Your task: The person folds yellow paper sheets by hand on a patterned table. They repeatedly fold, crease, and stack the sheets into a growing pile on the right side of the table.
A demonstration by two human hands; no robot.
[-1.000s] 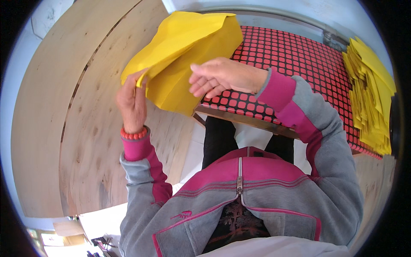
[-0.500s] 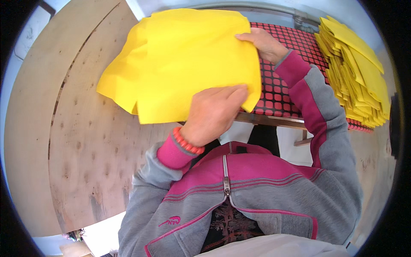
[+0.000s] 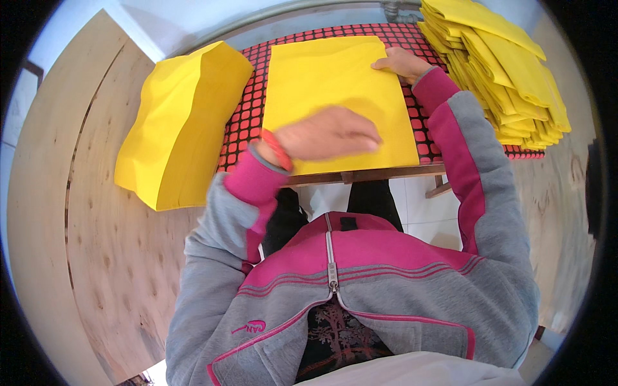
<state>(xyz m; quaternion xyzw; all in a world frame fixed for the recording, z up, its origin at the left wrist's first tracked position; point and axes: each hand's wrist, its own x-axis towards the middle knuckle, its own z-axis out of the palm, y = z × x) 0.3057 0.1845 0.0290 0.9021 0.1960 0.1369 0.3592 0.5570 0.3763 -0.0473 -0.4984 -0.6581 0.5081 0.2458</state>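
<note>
A flat yellow fabric piece [image 3: 341, 71] lies in front of me on a red-and-black checked table cover [image 3: 248, 122]. My right hand [image 3: 404, 64] pinches its far right edge, thumb on top and fingers underneath. Over the near half of the same piece hovers my left hand [image 3: 328, 133], a red beaded bracelet [image 3: 277, 149] on its wrist. Motion smears the left fingers, so their grip cannot be made out. To the left, a second yellow fabric piece [image 3: 180, 122], creased lengthwise, rests partly on the cover and partly over the wooden board.
A tall pile of folded yellow fabric pieces [image 3: 499, 77] stands at the right end of the table. A large wooden board [image 3: 122, 276] spans the left side. Behind the table a grey pipe [image 3: 270, 16] runs along the wall.
A yellow piece now lies apart on the left, and a flat one shows in the middle. My left hand has left the near right corner; my right hand stays by the far right edge.
</note>
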